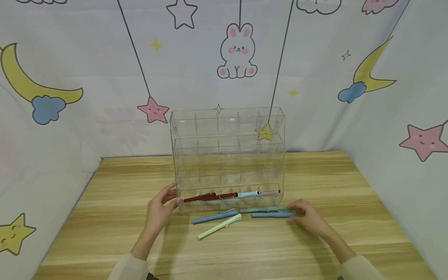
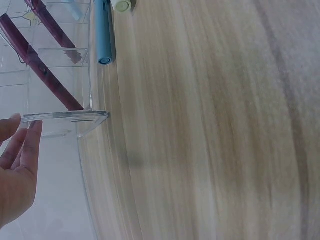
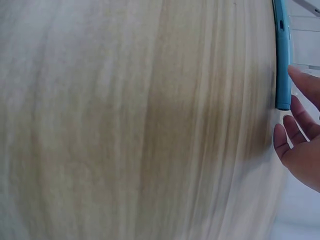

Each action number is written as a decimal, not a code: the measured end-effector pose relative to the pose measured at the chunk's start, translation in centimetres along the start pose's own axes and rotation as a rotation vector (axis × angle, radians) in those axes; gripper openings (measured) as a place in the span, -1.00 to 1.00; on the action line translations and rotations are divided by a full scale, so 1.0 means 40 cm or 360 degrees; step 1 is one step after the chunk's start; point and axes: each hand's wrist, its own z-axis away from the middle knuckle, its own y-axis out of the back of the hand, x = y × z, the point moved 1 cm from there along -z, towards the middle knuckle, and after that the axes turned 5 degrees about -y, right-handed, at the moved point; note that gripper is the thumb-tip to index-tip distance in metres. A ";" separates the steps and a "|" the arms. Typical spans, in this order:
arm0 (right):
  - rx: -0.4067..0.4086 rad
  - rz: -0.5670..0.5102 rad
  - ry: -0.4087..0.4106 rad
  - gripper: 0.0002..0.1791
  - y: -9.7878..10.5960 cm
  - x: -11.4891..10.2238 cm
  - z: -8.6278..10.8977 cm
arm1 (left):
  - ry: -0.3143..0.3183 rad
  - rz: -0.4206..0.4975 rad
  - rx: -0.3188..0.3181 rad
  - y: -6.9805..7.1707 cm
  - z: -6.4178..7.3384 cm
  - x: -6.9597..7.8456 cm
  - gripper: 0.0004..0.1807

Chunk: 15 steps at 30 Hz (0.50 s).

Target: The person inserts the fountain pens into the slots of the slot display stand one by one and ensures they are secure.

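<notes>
A clear acrylic pen rack (image 1: 229,171) with stepped rows stands on the wooden table. My left hand (image 1: 161,206) grips its left side panel (image 2: 65,117) between thumb and fingers at the lower edge. My right hand (image 1: 309,217) pinches the right end of a blue pen (image 1: 271,214) lying before the rack; in the right wrist view, thumb and forefinger are at the end of this blue pen (image 3: 283,65). Just behind it lies a green pen (image 1: 257,209). To the left are another blue pen (image 1: 214,216) and a pale green pen (image 1: 218,227).
The rack's lowest row holds dark red pens (image 1: 199,197), a light blue pen (image 1: 248,194) and a pale pink pen (image 1: 269,192). The upper rows, divided by clear partitions, show no pens. Behind the table (image 1: 133,175) hangs a white printed curtain (image 1: 196,70), with more curtain at both sides.
</notes>
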 end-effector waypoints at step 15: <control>0.0031 0.0157 -0.0020 -0.72 -0.018 0.010 0.001 | -0.0013 -0.0005 0.0000 0.001 0.000 -0.001 -0.44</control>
